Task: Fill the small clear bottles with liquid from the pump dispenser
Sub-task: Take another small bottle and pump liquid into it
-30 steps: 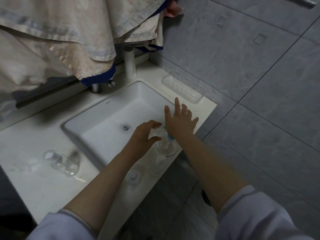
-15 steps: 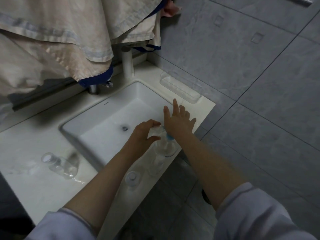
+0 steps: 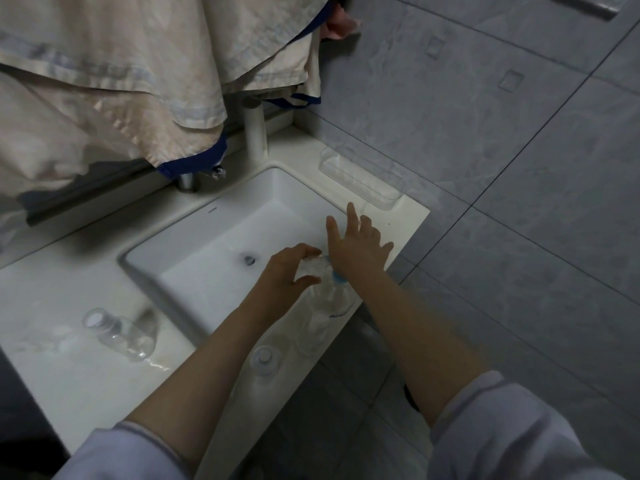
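On the white counter (image 3: 52, 306) at frame centre, my left hand (image 3: 287, 275) grips a small bottle (image 3: 311, 270) at the dispenser (image 3: 329, 299) while my flat, open right hand (image 3: 356, 251) presses the pump; misaligned, liquid could spill into the sink (image 3: 207, 258).

A white sink (image 3: 221, 233) under hanging beige cloth (image 3: 114, 74) — clear tray (image 3: 363, 183) on its corner.
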